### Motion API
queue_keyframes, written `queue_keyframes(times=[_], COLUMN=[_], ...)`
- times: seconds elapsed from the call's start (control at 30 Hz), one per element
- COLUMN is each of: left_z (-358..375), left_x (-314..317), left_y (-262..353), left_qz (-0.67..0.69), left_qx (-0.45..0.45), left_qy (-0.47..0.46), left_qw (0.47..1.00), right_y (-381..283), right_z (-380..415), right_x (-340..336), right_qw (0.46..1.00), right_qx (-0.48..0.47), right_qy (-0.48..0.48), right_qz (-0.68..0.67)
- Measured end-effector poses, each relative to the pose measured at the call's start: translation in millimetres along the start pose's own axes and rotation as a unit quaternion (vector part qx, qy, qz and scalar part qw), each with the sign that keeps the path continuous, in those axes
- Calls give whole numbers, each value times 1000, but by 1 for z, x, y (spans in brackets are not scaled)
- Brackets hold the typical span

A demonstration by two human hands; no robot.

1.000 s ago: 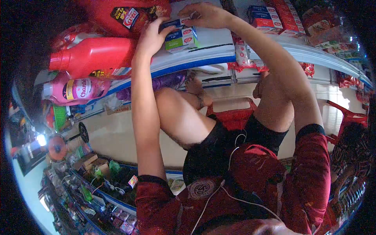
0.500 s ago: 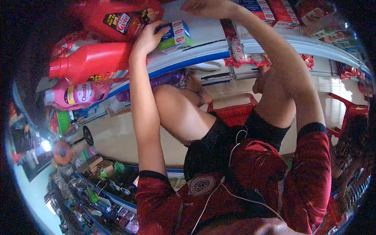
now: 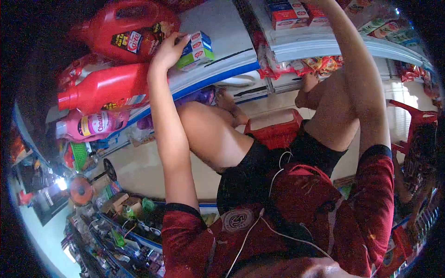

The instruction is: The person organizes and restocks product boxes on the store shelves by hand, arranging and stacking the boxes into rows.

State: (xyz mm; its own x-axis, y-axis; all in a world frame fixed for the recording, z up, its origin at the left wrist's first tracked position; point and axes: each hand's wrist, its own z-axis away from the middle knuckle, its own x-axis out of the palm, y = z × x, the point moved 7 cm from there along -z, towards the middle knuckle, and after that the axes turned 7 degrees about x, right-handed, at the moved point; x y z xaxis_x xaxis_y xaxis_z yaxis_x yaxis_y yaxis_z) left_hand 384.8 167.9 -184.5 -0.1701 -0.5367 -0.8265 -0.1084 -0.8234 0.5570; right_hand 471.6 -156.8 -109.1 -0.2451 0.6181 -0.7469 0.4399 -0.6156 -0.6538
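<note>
My left hand (image 3: 168,52) rests against a small stack of blue, white and green cartons (image 3: 199,50) with red logos, near the front edge of the shelf (image 3: 222,32). Its fingers are stretched out over the side of the stack. Beside that hand are a large red bottle (image 3: 132,39) with a dark label and a second red bottle (image 3: 116,85) lying on its side. My right forearm (image 3: 354,46) reaches past the top edge, where the hand is cut off. Red and blue cartons (image 3: 289,17) stand on the shelf close to that wrist.
A pink bottle (image 3: 99,124) lies below the red ones. A red plastic stool (image 3: 273,129) is under me, with another red chair (image 3: 408,120) at right. Red packets (image 3: 320,65) fill a lower shelf. A fan (image 3: 81,190) stands at left, near crowded goods.
My right hand has gone from above the shelf's middle toward the right-hand cartons and out of view. My left hand stays at the carton stack. The camera view has shifted slightly.
</note>
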Motion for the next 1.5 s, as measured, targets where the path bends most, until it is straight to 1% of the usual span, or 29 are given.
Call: queue_keyframes(times=[0.03,0.1,0.13,0.17,0.2,0.23,0.27,0.37,0.4,0.47,0.5,0.57,0.63,0.7,0.73,0.8,0.83,0.9,1.03,1.13,1.2,1.23,1.27,1.3,1.33,1.4,1.43,1.47,1.5], left_z=[-1,-5,-11,-16,-17,-20,-21,-35,-19,-35,-42,-40,-44,-59,-59,-57,-51,-36,-33,-37,-26,-36,-30,-23,-9,-2,15,17,19], left_x=[-2,-1,-4,-7,-6,1,10,41,34,53,61,70,77,86,83,82,80,69,56,41,21,21,8,-6,-19,-35,-43,-44,-45], left_y=[2,7,15,23,49,72,91,144,175,196,197,198,198,192,194,189,185,191,183,169,148,126,120,111,115,84,86,75,62], left_qz=[-39,-77,-106,-135,-110,-71,-31,8,151,20,14,3,-10,-48,-48,-154,-154,-117,-33,30,104,-40,125,285,69,-8,-40,-41,-38], left_qx=[-11,-18,15,47,67,119,168,315,362,203,285,309,328,240,235,186,181,264,260,125,313,128,203,271,111,177,45,41,58], left_qy=[13,25,66,108,113,122,129,136,83,11,47,42,37,-21,-21,-70,-69,-4,-6,-42,77,113,121,127,190,262,277,278,281], left_qw=[999,997,992,984,985,983,977,939,916,979,957,950,944,969,970,968,969,957,965,991,941,985,964,910,973,949,959,959,957], right_y=[2,22,39,56,58,50,38,49,36,28,38,52,48,44,43,41,38,30,11,-24,-46,-53,-51,-69,-89,-120,-129,-109,-101], right_z=[10,12,12,12,15,23,25,21,25,35,34,28,33,33,33,27,28,31,19,10,-5,-13,-19,-24,-26,-22,-23,-44,-55], right_x=[-5,0,3,2,4,-2,0,6,3,0,1,6,4,1,1,4,7,3,8,15,32,41,56,65,68,68,73,103,122], right_qw=[993,988,981,980,994,965,983,982,982,979,979,973,976,980,979,967,967,981,986,992,989,983,983,992,989,990,984,984,984], right_qx=[55,65,71,73,-66,-202,26,41,42,134,137,33,48,57,60,93,90,71,31,-25,-27,-78,-83,-111,-137,-104,-65,-128,-130], right_qy=[-2,-45,-87,-84,-91,-95,-25,-42,-41,-93,-90,-25,-28,-32,-47,-93,-96,-54,-62,-6,-55,0,-2,23,46,3,-37,73,71], right_qz=[109,132,159,163,11,-141,178,179,181,118,121,229,209,186,189,218,217,174,151,123,138,164,162,63,-37,-100,-160,-100,-102])
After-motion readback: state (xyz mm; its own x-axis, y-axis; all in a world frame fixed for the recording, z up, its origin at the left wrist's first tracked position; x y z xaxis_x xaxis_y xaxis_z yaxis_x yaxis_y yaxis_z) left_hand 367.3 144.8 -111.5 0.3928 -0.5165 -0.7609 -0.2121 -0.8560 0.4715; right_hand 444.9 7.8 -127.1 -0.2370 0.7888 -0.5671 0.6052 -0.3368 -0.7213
